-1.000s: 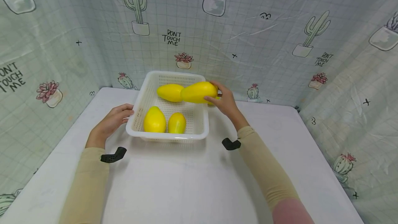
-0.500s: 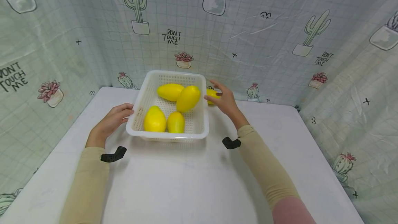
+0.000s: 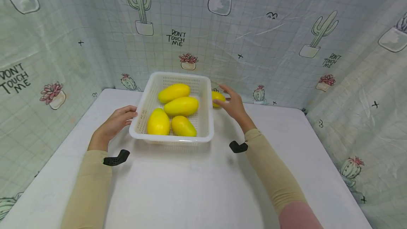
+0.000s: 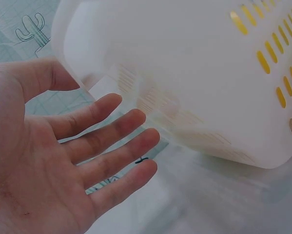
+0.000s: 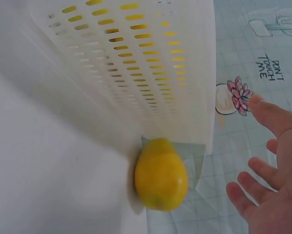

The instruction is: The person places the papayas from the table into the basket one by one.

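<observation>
A white plastic basket (image 3: 171,139) with slotted walls stands near the back of the table. Several yellow mangoes lie inside it, among them a long one (image 3: 181,106) across the middle and a shorter one (image 3: 183,126) by the front wall. My left hand (image 3: 113,125) is at the basket's left rim; in the left wrist view its thumb meets the rim while the other fingers stay extended and spread below. Outside the right wall, another mango (image 5: 161,175) sits on the table. My right hand (image 3: 234,106) is beside it, fingers loosely spread, holding nothing.
The white table (image 3: 178,186) ends at a curtain (image 3: 222,56) printed with potted cacti, which hangs behind it and along both sides. Each wrist wears a black mount, one on the left (image 3: 116,158) and one on the right (image 3: 238,147).
My right hand has let go of a mango, which has tipped into the basket and settled crosswise. The front mango has swung round. The hand has drawn back slightly; the left hand keeps still.
</observation>
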Demonstrator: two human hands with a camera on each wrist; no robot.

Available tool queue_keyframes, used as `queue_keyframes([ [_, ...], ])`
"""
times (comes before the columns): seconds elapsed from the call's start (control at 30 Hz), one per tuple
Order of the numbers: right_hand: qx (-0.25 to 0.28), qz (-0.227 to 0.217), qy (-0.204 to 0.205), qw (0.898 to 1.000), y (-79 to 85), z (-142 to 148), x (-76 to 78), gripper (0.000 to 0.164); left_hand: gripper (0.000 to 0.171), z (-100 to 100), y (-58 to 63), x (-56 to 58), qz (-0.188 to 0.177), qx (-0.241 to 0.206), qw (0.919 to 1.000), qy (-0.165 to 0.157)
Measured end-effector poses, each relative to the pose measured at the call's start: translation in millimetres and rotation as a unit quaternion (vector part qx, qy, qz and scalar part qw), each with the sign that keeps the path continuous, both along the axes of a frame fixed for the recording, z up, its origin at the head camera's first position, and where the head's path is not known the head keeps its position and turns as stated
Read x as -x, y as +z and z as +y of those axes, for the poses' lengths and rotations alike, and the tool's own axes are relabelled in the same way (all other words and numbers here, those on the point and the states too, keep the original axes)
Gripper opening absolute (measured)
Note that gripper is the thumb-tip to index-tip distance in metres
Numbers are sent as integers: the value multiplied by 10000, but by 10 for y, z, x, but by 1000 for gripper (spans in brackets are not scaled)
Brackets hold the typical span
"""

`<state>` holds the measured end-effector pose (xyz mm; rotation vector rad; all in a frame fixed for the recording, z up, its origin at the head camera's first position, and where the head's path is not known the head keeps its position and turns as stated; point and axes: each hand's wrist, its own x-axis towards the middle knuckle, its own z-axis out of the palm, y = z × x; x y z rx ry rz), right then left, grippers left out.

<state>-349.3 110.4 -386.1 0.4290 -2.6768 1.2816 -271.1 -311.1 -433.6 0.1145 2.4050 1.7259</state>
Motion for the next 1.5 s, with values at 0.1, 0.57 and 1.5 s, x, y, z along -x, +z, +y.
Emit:
queue_keyframes([
  [0.1, 46, -62, -30, 10000, -23, 9, 13, 68, 53, -5, -3, -3, 18, -16, 10000, 2],
  [0.57, 36, -135, -138, 9998, -164, 61, 92, 68, 53, 9, 21, -26, 27, -55, 10000, -8],
  [1.5, -13, -481, -571, 9972, -468, 115, 327, 67, 52, -15, -20, 12, 17, -88, 10000, -14],
])
